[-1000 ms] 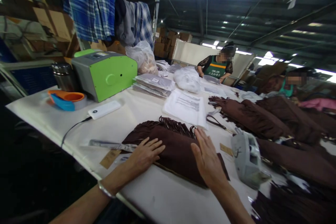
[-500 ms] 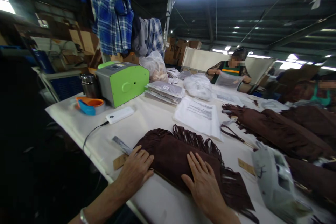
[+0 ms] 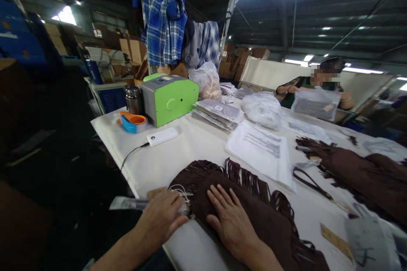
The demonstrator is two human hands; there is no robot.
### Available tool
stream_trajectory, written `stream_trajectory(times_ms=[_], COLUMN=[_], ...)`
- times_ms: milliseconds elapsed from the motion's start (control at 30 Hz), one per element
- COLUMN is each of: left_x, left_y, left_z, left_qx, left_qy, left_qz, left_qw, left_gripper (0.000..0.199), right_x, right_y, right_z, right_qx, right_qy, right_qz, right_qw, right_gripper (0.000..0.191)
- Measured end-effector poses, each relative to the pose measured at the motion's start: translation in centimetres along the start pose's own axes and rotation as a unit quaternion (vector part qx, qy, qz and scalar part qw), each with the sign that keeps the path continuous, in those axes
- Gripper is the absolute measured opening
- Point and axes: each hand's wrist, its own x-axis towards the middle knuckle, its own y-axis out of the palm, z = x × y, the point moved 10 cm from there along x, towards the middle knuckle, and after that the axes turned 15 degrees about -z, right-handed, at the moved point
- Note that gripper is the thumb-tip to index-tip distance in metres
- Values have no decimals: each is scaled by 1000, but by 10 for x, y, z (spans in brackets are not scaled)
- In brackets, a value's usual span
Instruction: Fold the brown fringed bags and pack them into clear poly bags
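Observation:
A dark brown fringed bag (image 3: pixel 251 216) lies flat on the white table. My right hand (image 3: pixel 232 222) rests palm down on it, fingers stretched out. At the bag's left end my left hand (image 3: pixel 163 216) is closed, with its fingers bent over a strip in clear plastic wrap (image 3: pixel 127 203), whose end sticks out to the left past the table edge. A brown card tag (image 3: pixel 155 192) and white string (image 3: pixel 179 188) show beside those fingers. What lies right under the left palm is hidden.
A green and grey machine (image 3: pixel 171 99), a steel flask (image 3: pixel 132 99), an orange and blue tape holder (image 3: pixel 133 122) and a white power bank (image 3: pixel 163 136) stand left. Printed white bags (image 3: pixel 260 148) lie behind; more brown bags (image 3: pixel 359 169) lie right. Across the table a person holds a plastic bag (image 3: pixel 314 103).
My view has turned left. My left hand has shifted onto the wrapped strip, which has swung out leftward. My right hand has slid toward the bag's left end. The person opposite has raised the plastic bag.

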Motion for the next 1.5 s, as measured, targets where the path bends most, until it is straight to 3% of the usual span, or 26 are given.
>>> stream_trajectory(times_ms=[67,133,200,267,367,533,700,767,833,933,1033,1133,1233,1367,1500], left_x=[5,19,34,49,64,67,66,67,69,71,70,69,72,85,108], left_y=[-10,-17,-15,-4,18,39,38,43,47,50,48,40,28,11,-4], left_z=[16,40,63,77,81,75,83,87,90,92,92,89,82,61,3], left_qx=[-26,-17,12,41,73,57,7,-47,-95,-114,-96,-49,26,63,18], left_qy=[-29,-84,-150,-192,-198,-187,-241,-269,-283,-288,-290,-284,-256,-218,-154], left_qz=[-19,-39,-44,-28,1,31,40,49,57,68,75,78,82,95,103], left_qw=[999,996,988,980,977,980,970,961,953,948,949,955,963,969,983], left_gripper=[15,15,18,20,17,11,15,14,14,19,22,22,22,24,24], right_x=[6,25,52,80,114,142,154,157,160,163,162,165,173,172,143], right_y=[-6,-24,-43,-49,-27,6,0,-8,-18,-23,-8,10,16,-3,-42], right_z=[-9,-22,-33,-37,-43,-75,-132,-142,-136,-92,-35,-8,-12,-37,-59], right_qx=[28,42,30,5,-20,4,20,11,5,13,15,-10,-34,-32,3], right_qy=[16,54,82,82,90,132,197,203,180,85,-30,-78,-73,-58,-61], right_qz=[9,-21,-80,-116,-94,-52,-40,-40,-49,-52,-15,2,-7,-10,-15], right_qw=[999,997,993,990,991,990,979,978,982,995,999,997,997,998,998], right_gripper=[51,41,36,41,50,16,25,29,33,36,32,23,28,29,38])
